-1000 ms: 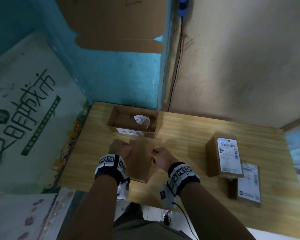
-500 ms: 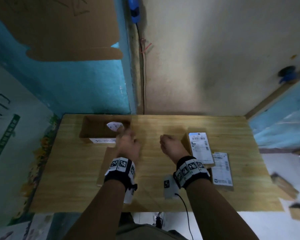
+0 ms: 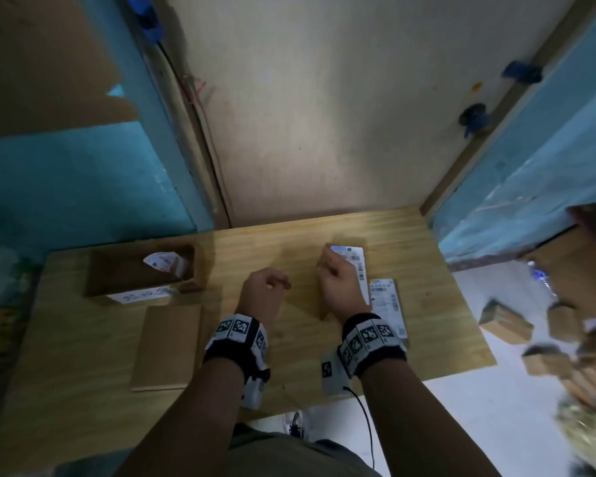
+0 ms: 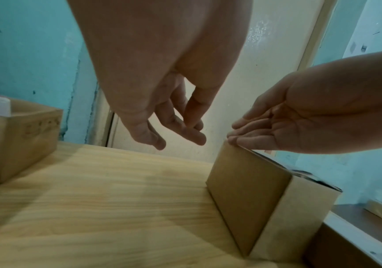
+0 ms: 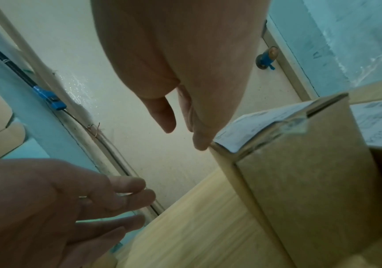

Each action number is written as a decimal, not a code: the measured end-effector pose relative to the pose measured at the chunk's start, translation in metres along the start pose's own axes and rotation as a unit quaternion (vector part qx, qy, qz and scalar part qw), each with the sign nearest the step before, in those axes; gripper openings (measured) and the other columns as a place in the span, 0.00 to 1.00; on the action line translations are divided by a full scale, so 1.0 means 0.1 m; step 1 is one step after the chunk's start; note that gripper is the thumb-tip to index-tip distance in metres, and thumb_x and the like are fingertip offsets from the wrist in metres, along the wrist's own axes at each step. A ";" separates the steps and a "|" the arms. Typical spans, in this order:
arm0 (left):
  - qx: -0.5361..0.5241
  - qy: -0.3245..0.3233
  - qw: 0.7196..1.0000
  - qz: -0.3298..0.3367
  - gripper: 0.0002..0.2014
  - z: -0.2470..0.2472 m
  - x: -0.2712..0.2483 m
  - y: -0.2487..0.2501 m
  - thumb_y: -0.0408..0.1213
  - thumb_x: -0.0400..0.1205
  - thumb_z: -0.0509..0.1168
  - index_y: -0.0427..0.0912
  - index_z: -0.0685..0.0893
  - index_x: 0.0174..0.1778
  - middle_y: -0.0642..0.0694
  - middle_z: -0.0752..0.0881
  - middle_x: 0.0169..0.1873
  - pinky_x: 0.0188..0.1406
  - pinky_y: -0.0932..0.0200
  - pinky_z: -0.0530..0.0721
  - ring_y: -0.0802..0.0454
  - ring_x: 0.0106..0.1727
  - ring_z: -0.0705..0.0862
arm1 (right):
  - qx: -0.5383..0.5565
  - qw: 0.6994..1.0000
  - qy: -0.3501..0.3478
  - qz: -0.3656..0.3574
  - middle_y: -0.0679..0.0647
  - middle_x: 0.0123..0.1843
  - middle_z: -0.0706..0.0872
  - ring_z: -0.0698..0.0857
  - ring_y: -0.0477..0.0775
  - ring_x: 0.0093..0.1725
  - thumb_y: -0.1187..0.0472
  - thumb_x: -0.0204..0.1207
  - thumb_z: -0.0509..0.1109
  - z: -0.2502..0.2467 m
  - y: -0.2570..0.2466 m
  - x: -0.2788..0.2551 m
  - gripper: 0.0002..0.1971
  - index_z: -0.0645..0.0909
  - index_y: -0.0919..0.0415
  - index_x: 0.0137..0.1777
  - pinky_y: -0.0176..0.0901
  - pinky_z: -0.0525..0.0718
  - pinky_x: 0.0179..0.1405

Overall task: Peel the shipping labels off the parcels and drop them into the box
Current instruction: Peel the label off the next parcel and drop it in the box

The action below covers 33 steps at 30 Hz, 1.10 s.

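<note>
On the wooden table (image 3: pixel 289 242), the open cardboard box (image 3: pixel 117 273) at the back left holds a curled peeled label (image 3: pixel 162 261). A bare brown parcel (image 3: pixel 169 346) lies flat in front of it. My right hand (image 3: pixel 338 284) touches the near-left top corner of a standing parcel (image 5: pixel 311 181), where its white label (image 5: pixel 254 127) ends; its fingertips (image 4: pixel 233 139) rest on that edge. A second labelled parcel (image 3: pixel 387 304) lies just right of it. My left hand (image 3: pixel 265 290) hovers over the table with relaxed fingers (image 4: pixel 194 137), holding nothing.
The table stands against a beige wall with a blue wall on each side. A black cable (image 5: pixel 13 68) runs down the back wall. Several brown parcels (image 3: pixel 506 321) lie on the floor to the right. Bare tabletop shows between the two hands.
Both hands let go of the bare parcel, which now lies flat at the left. They moved right, and the right hand reached the labelled parcel. The head view swung right.
</note>
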<state>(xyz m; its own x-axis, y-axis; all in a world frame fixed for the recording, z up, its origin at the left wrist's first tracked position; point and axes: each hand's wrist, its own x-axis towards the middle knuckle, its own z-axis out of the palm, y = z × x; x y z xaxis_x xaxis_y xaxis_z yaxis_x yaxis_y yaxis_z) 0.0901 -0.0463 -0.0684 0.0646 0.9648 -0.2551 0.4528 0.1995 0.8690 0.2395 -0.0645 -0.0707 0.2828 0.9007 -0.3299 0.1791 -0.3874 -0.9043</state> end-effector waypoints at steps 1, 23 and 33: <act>0.006 -0.010 1.000 -0.001 0.15 0.03 -0.01 0.01 0.24 0.80 0.60 0.44 0.87 0.35 0.50 0.88 0.38 0.47 0.64 0.77 0.55 0.46 0.84 | 0.005 1.000 0.003 -0.001 0.45 0.59 0.79 0.79 0.43 0.60 0.66 0.85 0.61 -0.03 0.00 -0.03 0.20 0.80 0.47 0.72 0.44 0.78 0.68; 0.044 -0.096 0.994 -0.037 0.16 0.04 -0.01 -0.01 0.29 0.82 0.58 0.47 0.91 0.41 0.49 0.89 0.48 0.44 0.62 0.80 0.52 0.47 0.85 | -0.288 0.945 0.122 0.100 0.71 0.91 0.44 0.44 0.71 0.91 0.54 0.76 0.78 -0.09 -0.03 -0.01 0.52 0.47 0.60 0.91 0.64 0.47 0.89; -0.016 -0.084 0.994 -0.061 0.17 -0.20 0.05 -0.11 0.24 0.79 0.62 0.40 0.84 0.63 0.42 0.87 0.58 0.57 0.56 0.83 0.45 0.59 0.85 | -0.326 0.942 0.067 0.037 0.65 0.78 0.69 0.68 0.69 0.79 0.54 0.67 0.83 0.14 -0.17 -0.03 0.55 0.51 0.57 0.88 0.66 0.68 0.79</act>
<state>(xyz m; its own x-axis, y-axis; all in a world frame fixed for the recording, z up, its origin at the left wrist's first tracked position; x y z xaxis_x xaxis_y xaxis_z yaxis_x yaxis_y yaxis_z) 0.0674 -0.0401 -0.0708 0.1589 0.8914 -0.4244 0.4383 0.3215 0.8394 0.2222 -0.0574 -0.0579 0.4261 0.8507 -0.3079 0.6827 -0.5257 -0.5075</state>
